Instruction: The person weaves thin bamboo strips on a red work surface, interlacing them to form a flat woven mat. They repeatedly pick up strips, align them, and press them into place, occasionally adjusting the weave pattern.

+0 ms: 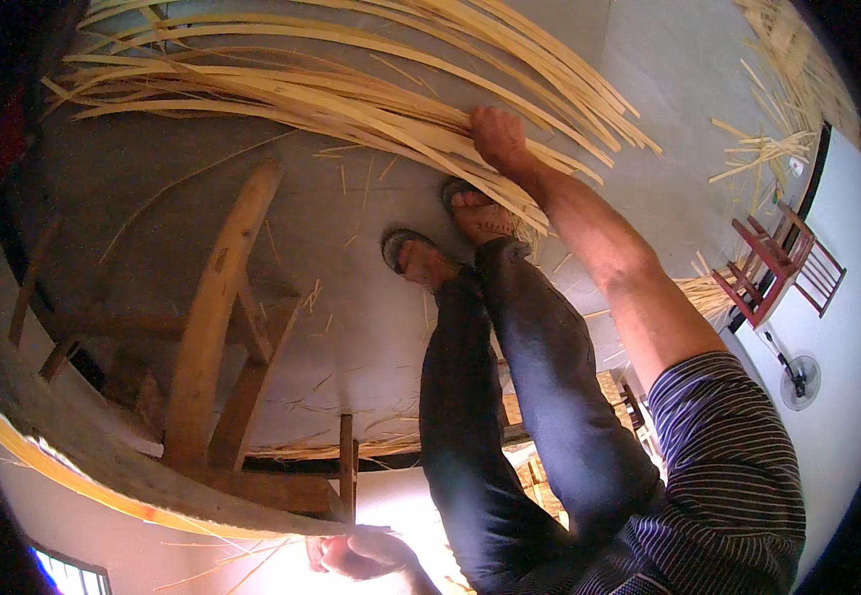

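Observation:
My right hand [498,137] is closed on a bundle of long, pale split-wood strips [282,87] that lies curving across the floor at the top of the view, beyond my sandalled feet. My left hand [351,553] is at the lower edge, beside the underside edge of a worn wooden bench [202,479]; its fingers look curled, and what they hold, if anything, is hidden. A few thin strips stick out beside it. The bench's wooden legs [222,278] stand to the left of my legs.
More loose strips [758,149] lie at the upper right. A red-brown wooden chair [768,268] and a standing fan [799,380] are along the white wall at right. Small scraps of strip are scattered on the grey floor [341,198].

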A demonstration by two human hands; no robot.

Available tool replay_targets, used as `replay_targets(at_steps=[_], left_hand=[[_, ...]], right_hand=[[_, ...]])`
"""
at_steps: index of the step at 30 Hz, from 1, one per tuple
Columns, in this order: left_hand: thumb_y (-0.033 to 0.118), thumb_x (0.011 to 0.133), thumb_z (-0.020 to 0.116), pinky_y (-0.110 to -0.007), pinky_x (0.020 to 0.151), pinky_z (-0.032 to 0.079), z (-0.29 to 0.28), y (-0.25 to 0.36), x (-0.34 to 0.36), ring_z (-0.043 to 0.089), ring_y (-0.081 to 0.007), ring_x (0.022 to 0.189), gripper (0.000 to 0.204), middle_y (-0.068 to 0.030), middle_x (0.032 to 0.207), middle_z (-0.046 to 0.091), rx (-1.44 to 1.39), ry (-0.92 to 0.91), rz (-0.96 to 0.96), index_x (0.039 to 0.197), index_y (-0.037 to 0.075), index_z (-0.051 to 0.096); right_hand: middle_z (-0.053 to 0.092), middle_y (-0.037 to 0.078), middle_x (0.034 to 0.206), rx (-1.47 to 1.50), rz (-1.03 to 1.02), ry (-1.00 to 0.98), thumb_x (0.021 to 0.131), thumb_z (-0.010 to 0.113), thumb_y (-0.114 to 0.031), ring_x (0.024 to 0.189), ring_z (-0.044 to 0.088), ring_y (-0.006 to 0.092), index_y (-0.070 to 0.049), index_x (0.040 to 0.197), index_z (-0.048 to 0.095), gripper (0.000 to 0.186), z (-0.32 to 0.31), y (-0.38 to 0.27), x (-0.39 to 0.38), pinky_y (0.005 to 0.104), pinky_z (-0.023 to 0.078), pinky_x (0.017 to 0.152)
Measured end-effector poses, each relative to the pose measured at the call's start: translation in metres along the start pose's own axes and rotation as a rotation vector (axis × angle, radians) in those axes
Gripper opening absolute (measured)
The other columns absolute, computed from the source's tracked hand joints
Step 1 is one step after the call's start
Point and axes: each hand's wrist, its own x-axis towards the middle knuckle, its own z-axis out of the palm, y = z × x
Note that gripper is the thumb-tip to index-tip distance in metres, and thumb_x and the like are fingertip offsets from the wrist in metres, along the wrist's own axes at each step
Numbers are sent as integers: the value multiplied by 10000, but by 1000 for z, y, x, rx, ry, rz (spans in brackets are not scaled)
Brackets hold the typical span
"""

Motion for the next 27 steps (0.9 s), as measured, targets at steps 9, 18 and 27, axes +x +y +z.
replay_targets(at_steps=[9, 18, 27], left_hand=[[493, 1015, 362, -349, 682, 417, -6, 7, 0, 469, -221, 785, 541, -131, 794, 481, 110, 18, 10, 773, 19, 463], [530, 1005, 382, -364, 715, 454, 0, -3, -3, 506, -212, 850, 593, -136, 839, 550, 49, 72, -23, 726, 24, 518], [520, 992, 404, -361, 718, 431, -5, 9, 1, 493, -200, 739, 548, -96, 727, 498, -12, 27, -46, 771, 32, 518]], right_hand=[[666, 220, 811, 83, -63, 249, 841, 577, -173, 808, 652, 432, -72, 870, 659, 134, -33, 31, 17, 541, 504, 649], [663, 223, 845, -12, -82, 168, 834, 617, -148, 798, 661, 379, 22, 1022, 588, 255, 11, 5, -1, 482, 520, 644], [663, 225, 853, 65, -205, 163, 816, 622, -108, 806, 655, 394, 4, 1049, 622, 258, 21, 23, 7, 477, 521, 646]])
